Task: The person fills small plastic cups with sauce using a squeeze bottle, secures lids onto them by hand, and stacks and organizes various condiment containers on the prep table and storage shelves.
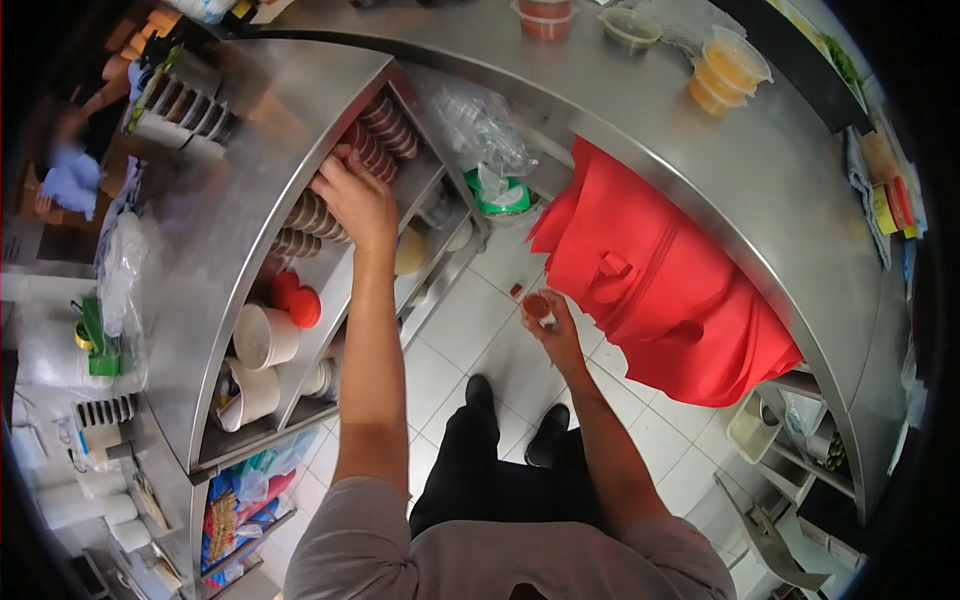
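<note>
My left hand reaches into the upper shelf under the steel counter. Its fingers bend at stacks of small red-filled cups; whether they grip one is hidden. Stacks of brown-filled cups stand just beside that hand. Over the tiled floor, my right hand holds a small clear cup with red contents, its fingers wrapped round the side.
Red bags hang from the curved counter at the right. That counter bears a stack of orange-filled tubs. White tubs and red lids sit on the left shelf. A folding stool stands lower right.
</note>
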Action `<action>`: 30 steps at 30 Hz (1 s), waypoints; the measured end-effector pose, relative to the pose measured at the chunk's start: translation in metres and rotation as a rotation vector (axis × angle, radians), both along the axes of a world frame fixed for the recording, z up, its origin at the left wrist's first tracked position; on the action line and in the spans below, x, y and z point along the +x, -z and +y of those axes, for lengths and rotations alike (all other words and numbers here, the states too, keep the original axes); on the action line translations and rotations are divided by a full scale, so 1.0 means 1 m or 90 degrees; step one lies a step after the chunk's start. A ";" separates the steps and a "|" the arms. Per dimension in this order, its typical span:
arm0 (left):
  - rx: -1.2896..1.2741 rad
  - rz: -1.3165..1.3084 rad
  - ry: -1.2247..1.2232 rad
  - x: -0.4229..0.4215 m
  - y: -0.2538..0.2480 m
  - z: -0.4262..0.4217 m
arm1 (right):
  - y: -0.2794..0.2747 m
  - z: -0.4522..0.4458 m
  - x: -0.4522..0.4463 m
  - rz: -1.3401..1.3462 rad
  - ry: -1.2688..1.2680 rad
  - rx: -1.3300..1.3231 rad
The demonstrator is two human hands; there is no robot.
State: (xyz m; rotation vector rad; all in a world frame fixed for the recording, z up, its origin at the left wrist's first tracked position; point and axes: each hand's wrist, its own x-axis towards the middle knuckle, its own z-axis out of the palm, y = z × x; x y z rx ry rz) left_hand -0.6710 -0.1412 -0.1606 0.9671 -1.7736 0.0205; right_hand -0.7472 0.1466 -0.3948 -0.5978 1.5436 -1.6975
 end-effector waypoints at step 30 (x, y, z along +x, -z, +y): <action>0.380 -0.729 0.287 0.014 0.576 0.126 | 0.123 0.116 0.020 0.082 -0.011 0.312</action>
